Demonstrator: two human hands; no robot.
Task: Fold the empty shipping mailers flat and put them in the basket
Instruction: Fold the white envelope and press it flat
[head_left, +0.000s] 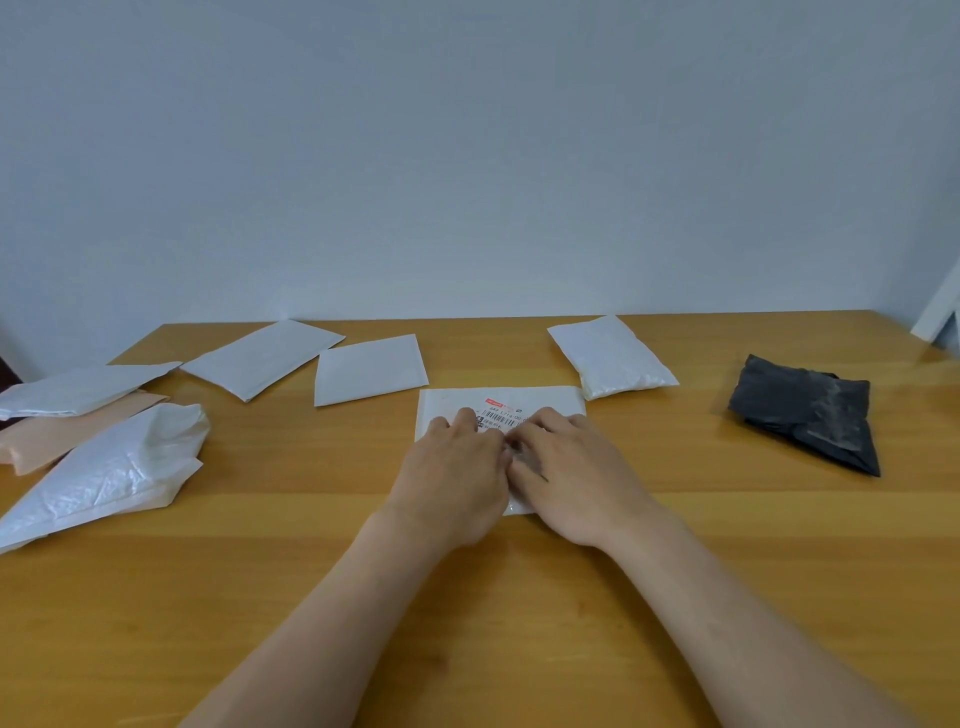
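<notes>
Mailer with barcode label is pressed against the table by left hand and right hand, fingers extended, released.

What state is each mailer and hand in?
Labelled mailer, flat, under both hands.
Left hand, pressing labelled mailer.
Right hand, pressing labelled mailer.
Black mailer, crumpled, folded, untouched.
Puffy mailer, bulging, untouched.
Square mailer, flat, untouched.
Long mailer, flat, untouched.
Pink mailer, flat, partly covered.
Basket, not in view.
</notes>
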